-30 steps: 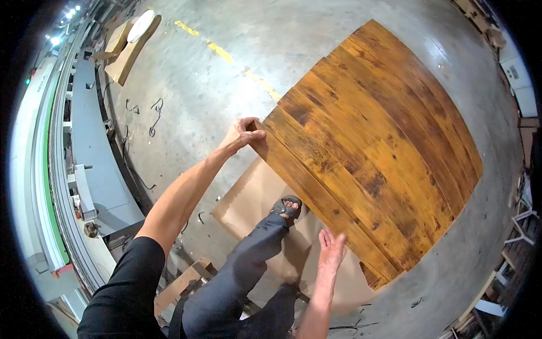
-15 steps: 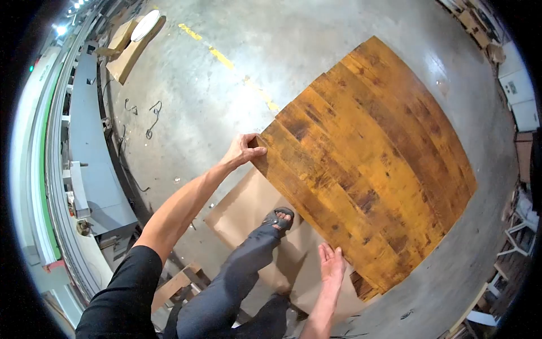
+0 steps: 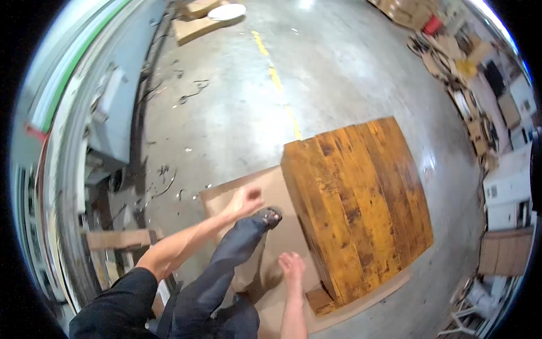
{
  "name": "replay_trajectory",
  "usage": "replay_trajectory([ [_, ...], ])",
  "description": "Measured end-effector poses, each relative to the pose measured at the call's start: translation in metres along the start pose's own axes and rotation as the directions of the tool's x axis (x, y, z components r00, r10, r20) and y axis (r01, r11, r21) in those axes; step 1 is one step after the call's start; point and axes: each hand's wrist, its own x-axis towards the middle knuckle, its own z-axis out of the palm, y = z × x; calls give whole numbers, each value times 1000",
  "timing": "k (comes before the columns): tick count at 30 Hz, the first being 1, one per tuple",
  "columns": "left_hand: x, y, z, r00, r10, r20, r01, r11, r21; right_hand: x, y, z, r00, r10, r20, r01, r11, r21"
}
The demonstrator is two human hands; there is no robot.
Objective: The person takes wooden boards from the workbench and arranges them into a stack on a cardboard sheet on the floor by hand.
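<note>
On brown sheet, plank panel, amber-brown, dark-blotched; left hand, right hand loosely curled, both empty.

The board lies on the cardboard, which extends past its left side and (in a narrower strip) its near end. To the board's left, a foot stands on the cardboard. The left hand is above the cardboard beside that foot; the right hand is nearer the person, between foot and board. Beyond the board, a floor line runs away toward a carton bearing a disc. Far right stands a cabinet.
</note>
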Motion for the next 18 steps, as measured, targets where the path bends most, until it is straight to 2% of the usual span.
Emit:
replay_trajectory([
  [1, -62, -14, -4, 1000, -19, -19, 16, 988, -151, -31, 19, -2, 996, 14, 91, 1, 987, -158],
  [2, -129, -13, -14, 998, 16, 65, 0, 973, -231, -60, 35, -4, 986, 65, 157, -25, 969, -247],
  [3, -201, -16, -17, 999, -30, 27, 35, 980, -194, -89, 54, -9, 969, 116, 218, -37, 941, -336],
  [5, -337, -4, -29, 997, -80, 18, 82, 944, -319, -140, 90, -26, 934, 183, 307, -14, 877, -480],
  [7, -454, 27, -57, 994, -76, -84, 63, 987, -149, -147, 141, -72, 852, 387, 352, -97, 778, -620],
  [9, -542, 63, -86, 939, -289, -187, 218, 919, -328, -209, 140, -70, 837, 395, 379, -102, 793, -601],
  [10, -580, 65, -102, 905, -215, -367, 145, 967, -210, -225, 151, -72, 827, 473, 304, -164, 720, -675],
  [11, -610, 60, -118, 843, -131, -522, 89, 991, -105, -235, 156, -82, 824, 523, 216, -211, 639, -740],
  [12, -636, 62, -139, 708, -13, -706, 93, 993, 75, -241, 161, -92, 787, 561, 258, -123, 552, -825],
  [13, -664, 66, -170, 577, -6, -816, 180, 976, 120, -245, 165, -101, 751, 592, 291, -27, 469, -883],
  [14, -688, 28, -195, 434, 157, -887, 266, 918, 293, -250, 163, -102, 720, 618, 317, 66, 393, -917],
  [15, -710, 37, -220, 268, 171, -948, 431, 859, 276, -271, 155, -88, 750, 555, 360, 78, 466, -881],
  [16, -736, -2, -246, 130, 148, -980, 440, 878, 191, -318, 136, -53, 782, 479, 398, 90, 545, -833],
  [17, -762, -20, -271, 106, 131, -986, 542, 823, 167, -340, 129, -28, 810, 395, 433, 107, 627, -772],
  [18, -789, -67, -294, 75, 153, -985, 636, 754, 165, -306, 127, -37, 726, 451, 519, 232, 550, -802],
])
